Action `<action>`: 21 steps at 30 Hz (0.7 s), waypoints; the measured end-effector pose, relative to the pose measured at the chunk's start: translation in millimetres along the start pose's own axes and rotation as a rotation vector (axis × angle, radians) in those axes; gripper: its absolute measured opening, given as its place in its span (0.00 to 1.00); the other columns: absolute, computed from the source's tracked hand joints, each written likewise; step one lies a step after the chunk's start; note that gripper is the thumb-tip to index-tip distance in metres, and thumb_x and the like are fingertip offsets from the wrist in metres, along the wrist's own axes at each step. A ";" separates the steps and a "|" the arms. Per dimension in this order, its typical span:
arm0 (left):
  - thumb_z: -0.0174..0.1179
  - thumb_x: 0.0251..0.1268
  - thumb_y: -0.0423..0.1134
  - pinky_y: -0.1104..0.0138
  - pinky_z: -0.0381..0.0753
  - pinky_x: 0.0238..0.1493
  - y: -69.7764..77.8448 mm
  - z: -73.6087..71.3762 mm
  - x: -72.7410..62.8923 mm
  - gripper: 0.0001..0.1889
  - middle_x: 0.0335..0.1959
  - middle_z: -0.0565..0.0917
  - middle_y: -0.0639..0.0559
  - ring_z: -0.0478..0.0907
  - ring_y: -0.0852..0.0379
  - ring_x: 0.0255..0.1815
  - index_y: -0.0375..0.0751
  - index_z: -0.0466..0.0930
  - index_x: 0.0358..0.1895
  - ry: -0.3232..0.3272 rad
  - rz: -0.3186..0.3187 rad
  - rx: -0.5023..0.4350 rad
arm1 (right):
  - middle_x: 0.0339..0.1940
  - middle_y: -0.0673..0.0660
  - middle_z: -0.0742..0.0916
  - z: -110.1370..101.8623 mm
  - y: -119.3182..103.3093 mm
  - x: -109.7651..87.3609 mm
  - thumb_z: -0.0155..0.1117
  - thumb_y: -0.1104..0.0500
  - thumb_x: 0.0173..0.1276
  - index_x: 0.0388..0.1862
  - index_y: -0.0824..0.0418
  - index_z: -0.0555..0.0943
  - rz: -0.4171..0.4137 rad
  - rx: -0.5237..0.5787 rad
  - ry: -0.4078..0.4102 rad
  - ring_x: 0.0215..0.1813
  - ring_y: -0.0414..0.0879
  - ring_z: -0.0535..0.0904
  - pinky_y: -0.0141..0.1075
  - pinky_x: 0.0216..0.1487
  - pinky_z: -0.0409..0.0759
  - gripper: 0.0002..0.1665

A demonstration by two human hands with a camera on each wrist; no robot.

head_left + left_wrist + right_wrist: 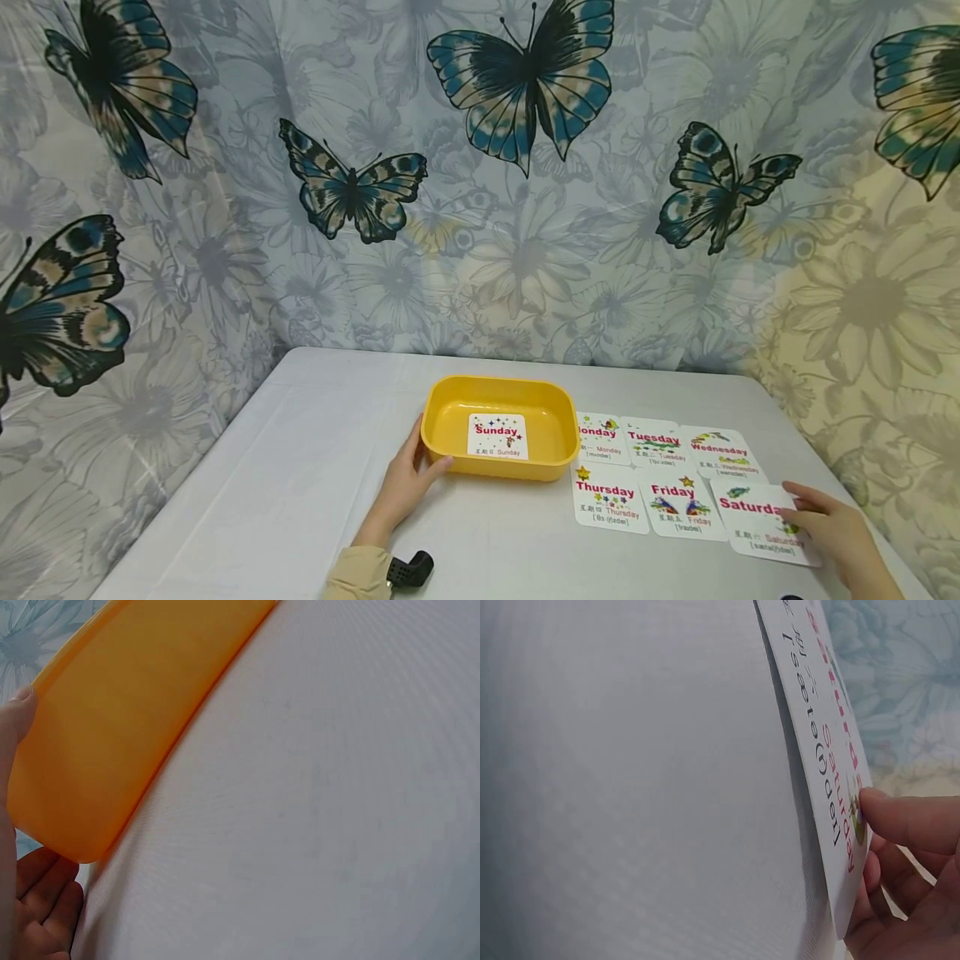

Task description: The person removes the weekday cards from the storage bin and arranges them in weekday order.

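A yellow plastic tray [498, 470] stands mid-table in the head view, with the Sunday card [497, 437] in it. My left hand [403, 485] grips the tray's near left corner. In the left wrist view the thumb is on the rim of the yellow tray [112, 742], the fingers by its lower corner. At the right, my right hand [836, 529] pinches the Saturday card [757, 523] by its right edge. The right wrist view has the thumb on the face of the Saturday card [821, 742] and fingers beneath; that edge is raised off the table.
Right of the tray lie the Monday card [602, 446], Tuesday card [654, 454], Wednesday card [722, 462], Thursday card [610, 504] and Friday card [684, 515] in two rows. The white table [247, 492] backs onto a butterfly-print cloth [517, 267].
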State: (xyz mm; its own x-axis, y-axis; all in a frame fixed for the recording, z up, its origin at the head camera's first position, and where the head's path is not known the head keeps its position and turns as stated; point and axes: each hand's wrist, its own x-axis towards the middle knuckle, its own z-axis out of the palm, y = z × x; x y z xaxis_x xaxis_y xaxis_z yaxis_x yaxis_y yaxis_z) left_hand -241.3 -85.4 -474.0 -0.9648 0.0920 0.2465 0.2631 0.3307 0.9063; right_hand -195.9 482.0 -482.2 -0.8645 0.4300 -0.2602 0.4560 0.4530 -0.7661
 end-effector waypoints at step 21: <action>0.65 0.56 0.51 0.62 0.59 0.66 -30.8 4.5 8.9 0.47 0.71 0.55 0.44 0.55 0.49 0.69 0.40 0.47 0.73 0.008 0.009 -0.008 | 0.40 0.66 0.79 6.2 -2.7 3.7 0.66 0.61 0.56 0.61 0.79 0.62 -0.090 -0.099 0.021 0.36 0.47 0.72 0.32 0.28 0.71 0.39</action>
State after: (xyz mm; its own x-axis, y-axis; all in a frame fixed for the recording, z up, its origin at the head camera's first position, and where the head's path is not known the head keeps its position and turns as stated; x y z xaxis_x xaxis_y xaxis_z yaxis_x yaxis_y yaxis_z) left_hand -257.9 -90.6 -501.3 -0.9624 0.0875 0.2571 0.2716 0.3220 0.9069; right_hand -201.6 477.5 -484.8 -0.8988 0.3997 -0.1799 0.3962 0.5652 -0.7236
